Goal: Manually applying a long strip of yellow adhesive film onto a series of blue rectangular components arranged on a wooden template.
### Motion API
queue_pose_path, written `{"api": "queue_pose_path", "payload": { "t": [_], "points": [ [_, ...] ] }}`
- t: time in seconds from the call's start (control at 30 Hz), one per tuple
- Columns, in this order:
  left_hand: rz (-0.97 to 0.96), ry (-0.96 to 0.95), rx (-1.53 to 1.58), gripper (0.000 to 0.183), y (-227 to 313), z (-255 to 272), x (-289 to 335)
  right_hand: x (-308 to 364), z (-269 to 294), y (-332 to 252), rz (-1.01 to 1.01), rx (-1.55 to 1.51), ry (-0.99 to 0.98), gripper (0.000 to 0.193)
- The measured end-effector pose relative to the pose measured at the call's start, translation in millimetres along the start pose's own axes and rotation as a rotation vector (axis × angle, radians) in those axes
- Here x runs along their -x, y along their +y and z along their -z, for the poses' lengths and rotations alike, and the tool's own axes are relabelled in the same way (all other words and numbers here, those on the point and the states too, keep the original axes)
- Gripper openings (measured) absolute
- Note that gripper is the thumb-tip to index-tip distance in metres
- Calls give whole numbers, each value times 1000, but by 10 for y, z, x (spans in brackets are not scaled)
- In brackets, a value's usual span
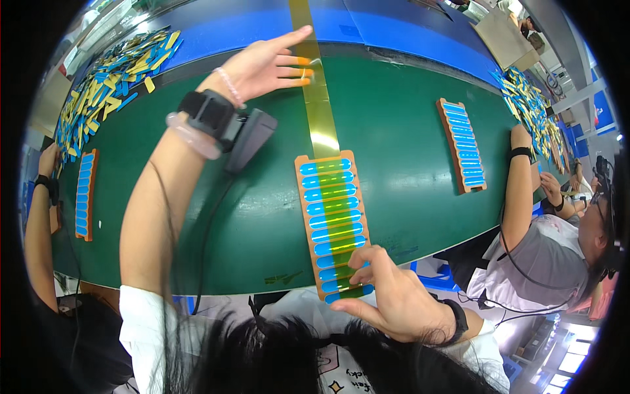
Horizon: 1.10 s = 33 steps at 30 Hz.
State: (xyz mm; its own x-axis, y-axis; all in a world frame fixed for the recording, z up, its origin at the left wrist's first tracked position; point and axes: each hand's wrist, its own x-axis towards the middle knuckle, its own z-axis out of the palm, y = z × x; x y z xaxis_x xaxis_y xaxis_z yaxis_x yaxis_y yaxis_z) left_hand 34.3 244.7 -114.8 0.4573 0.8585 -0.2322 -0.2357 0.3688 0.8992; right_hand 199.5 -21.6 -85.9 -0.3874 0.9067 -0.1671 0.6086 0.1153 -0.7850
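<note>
A green worktop (407, 164) fills the middle of the room, with soft glare on its surface. Along its far side a dark strip (380, 52) divides it from a blue surface (407, 29). Blue bars (433, 282) show past the near right edge, above a pale floor (482, 331). Farther right, bright rectangular panes (577, 358) glow white; a grey beam (561, 29) slants at the far right.

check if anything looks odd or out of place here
A small white speck lies on the green table near the left-side tray, unlike the pieces around. Dark marks also show on the table's near edge. I see no clear fault in the yellow strip over the middle tray.
</note>
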Motion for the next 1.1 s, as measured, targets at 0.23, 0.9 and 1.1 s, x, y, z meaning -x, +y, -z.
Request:
{"api": "queue_pose_path", "payload": {
  "t": [0.23,0.9,1.1],
  "points": [
    [-317,-7,-361,30,-41,-100,-101,-69,6,18,69,35,-12,54],
    [-614,118,-788,29,-295,-45,-138,-1372,282,88,369,537,344,42],
    [-503,403,-1433,50,-323,-148,-23,-1038,491,232,115,187,553,33]
  ]
}}
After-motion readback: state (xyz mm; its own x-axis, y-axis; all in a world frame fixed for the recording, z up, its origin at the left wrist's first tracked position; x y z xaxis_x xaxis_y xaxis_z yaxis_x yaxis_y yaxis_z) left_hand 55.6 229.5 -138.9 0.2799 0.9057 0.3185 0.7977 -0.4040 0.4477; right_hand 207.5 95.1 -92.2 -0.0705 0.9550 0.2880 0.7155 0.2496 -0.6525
